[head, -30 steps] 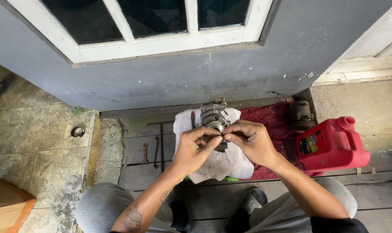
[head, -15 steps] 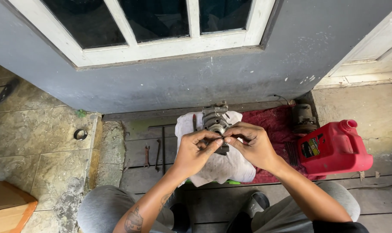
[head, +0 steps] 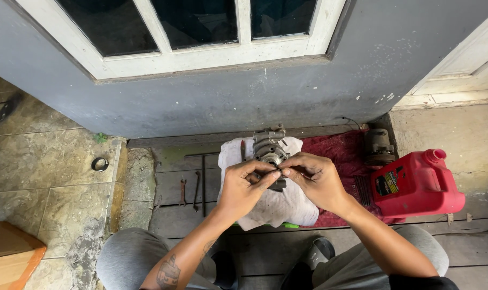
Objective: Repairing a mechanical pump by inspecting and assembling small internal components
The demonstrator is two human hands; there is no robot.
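Observation:
A grey metal engine part (head: 267,145) stands on a white cloth (head: 287,207) spread over wooden floorboards. My left hand (head: 245,189) and my right hand (head: 315,181) meet over its near end, fingertips pinched together on a small piece that is too small to make out. The lower half of the part is hidden behind my fingers.
A red plastic jug (head: 416,183) lies to the right on a dark red cloth (head: 343,153), next to a dark round metal part (head: 379,147). Wrenches (head: 183,191) and a thin rod lie left of the white cloth. A metal ring (head: 99,164) rests on the tiles. A grey wall with a window rises behind.
The camera view has shifted slightly. Both hands stay pinched together over the metal part, with only small finger movement.

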